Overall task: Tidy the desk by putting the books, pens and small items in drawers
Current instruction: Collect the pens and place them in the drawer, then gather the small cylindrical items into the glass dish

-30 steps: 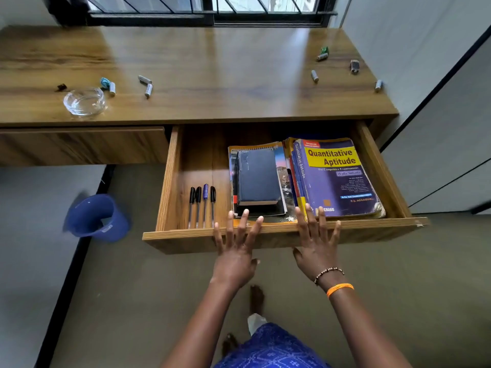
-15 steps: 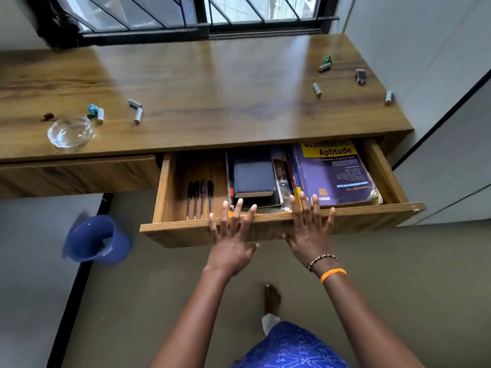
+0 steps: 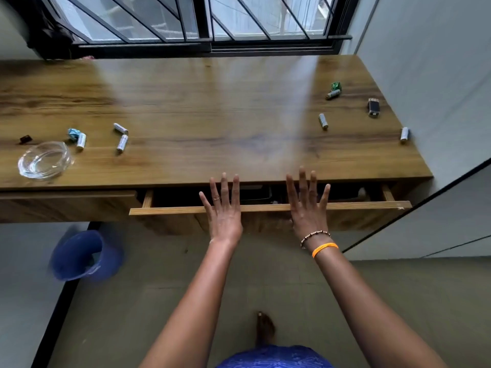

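Note:
The right drawer (image 3: 170,209) of the wooden desk (image 3: 212,115) stands only a narrow gap open; the books and pens inside are almost wholly hidden in shadow. My left hand (image 3: 224,208) and my right hand (image 3: 308,205) lie flat against the drawer's front, fingers spread and pointing up over its top edge. Neither holds anything. Several white batteries lie on the desktop: one pair (image 3: 121,135) at the left, one (image 3: 323,120) at the right, one (image 3: 404,134) by the right edge. A small dark block (image 3: 373,107) lies at the right.
A clear glass bowl (image 3: 43,160) sits at the desk's left, with a blue wrapper (image 3: 73,133) and a small dark piece (image 3: 25,139) beside it. A green wrapper (image 3: 336,86) lies at the right. The left drawer (image 3: 66,205) is closed. A blue bucket (image 3: 79,254) stands on the floor.
Both flat hands have moved forward with the drawer front, and the drawer has slid from wide open to nearly closed. The books and pens have gone out of sight under the desktop.

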